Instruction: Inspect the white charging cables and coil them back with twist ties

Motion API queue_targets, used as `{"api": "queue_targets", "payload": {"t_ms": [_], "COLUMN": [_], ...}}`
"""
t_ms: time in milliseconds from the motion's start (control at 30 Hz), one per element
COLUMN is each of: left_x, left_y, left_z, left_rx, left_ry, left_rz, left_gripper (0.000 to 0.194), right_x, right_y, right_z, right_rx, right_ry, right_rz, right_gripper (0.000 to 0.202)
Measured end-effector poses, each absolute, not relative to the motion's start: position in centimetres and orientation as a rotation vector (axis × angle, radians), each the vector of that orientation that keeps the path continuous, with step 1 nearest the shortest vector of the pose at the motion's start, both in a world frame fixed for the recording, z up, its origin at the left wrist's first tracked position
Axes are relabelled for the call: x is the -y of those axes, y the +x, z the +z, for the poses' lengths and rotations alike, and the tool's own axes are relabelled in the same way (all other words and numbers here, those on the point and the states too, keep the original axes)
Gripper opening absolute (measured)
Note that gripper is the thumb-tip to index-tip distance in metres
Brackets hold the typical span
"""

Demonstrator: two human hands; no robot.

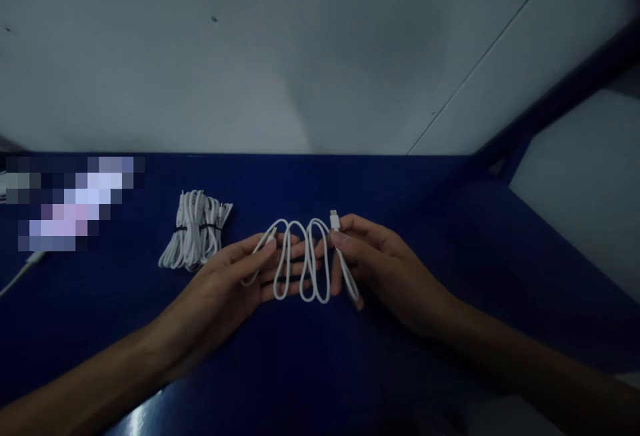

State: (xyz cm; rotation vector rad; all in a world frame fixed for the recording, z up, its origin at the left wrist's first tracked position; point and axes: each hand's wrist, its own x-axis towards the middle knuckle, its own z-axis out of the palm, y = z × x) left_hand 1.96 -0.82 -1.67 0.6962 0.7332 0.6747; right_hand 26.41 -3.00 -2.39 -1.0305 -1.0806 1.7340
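Note:
A white charging cable (303, 287) with a USB-type plug spans the gap between my hands in several loose, zigzag loops. My left hand (243, 269) pinches one end of it between thumb and index finger, its other fingers stretched beneath the loops. Near the other end, my right hand (370, 249) grips the cable just below the white plug (335, 220), whose metal tip points up and away from me. Part of the cable's left end is hidden by my thumb. Beyond my left hand lies a pile of bundled white cables (193, 233), bound with black ties.
The blue tabletop (425, 196) runs back to a pale wall panel (250, 76). At far left, a pixelated bright object (80, 206) has a white cord (23, 273) leading from it. A dark blue frame bar (560, 96) slants along the right.

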Motion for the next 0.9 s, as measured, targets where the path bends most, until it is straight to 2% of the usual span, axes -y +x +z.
{"api": "queue_targets", "payload": {"t_ms": [467, 667, 833, 900], "left_x": [0.98, 0.86, 0.91, 0.95], "left_y": [1.71, 1.64, 1.71, 1.81], "left_z": [-1.06, -1.40, -1.19, -0.95], "left_rx": [-0.731, -0.726, -0.719, -0.726], "left_ry": [0.723, 0.714, 0.731, 0.724], "left_rz": [0.622, 0.625, 0.638, 0.644], "left_gripper": [0.031, 0.028, 0.027, 0.025], "right_x": [3.03, 2.87, 2.87, 2.90], "right_y": [26.34, 26.45, 26.43, 26.43], "right_z": [-2.44, -2.01, -1.92, -1.90], "right_rx": [1.085, 1.049, 1.163, 1.167], "right_ry": [-1.049, -1.115, -1.091, -1.093], "right_rz": [1.744, 1.797, 1.806, 1.801], "right_gripper": [0.025, 0.044, 0.027, 0.026]}}
